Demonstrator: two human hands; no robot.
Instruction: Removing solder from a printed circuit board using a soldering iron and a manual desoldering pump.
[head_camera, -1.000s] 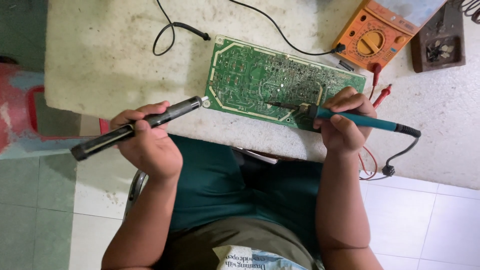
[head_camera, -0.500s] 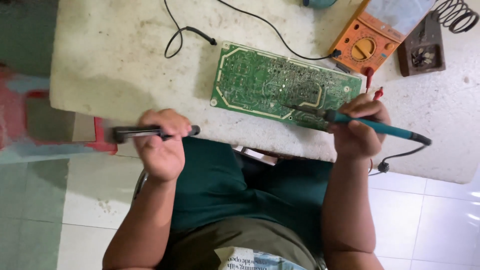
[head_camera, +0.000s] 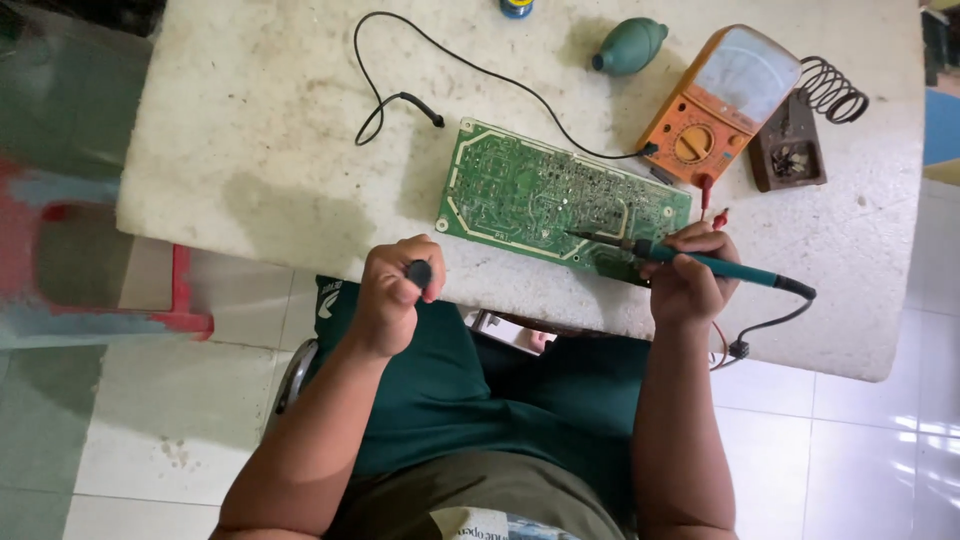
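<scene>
Lying at the table's (head_camera: 250, 150) near edge, green circuit board (head_camera: 560, 200) meets the soldering iron (head_camera: 700, 262) gripped by right hand (head_camera: 690, 280); left hand (head_camera: 392, 295) fists a dark tool (head_camera: 419, 272), now turned end-on.

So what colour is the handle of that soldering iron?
Teal-green with a black end, on the soldering iron in the right hand; the head view shows it.

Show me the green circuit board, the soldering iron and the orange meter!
green circuit board (head_camera: 530, 195): head view, middle of its solder side.
soldering iron (head_camera: 715, 265): head view, teal handle.
orange meter (head_camera: 715, 110): head view, its body.
</scene>
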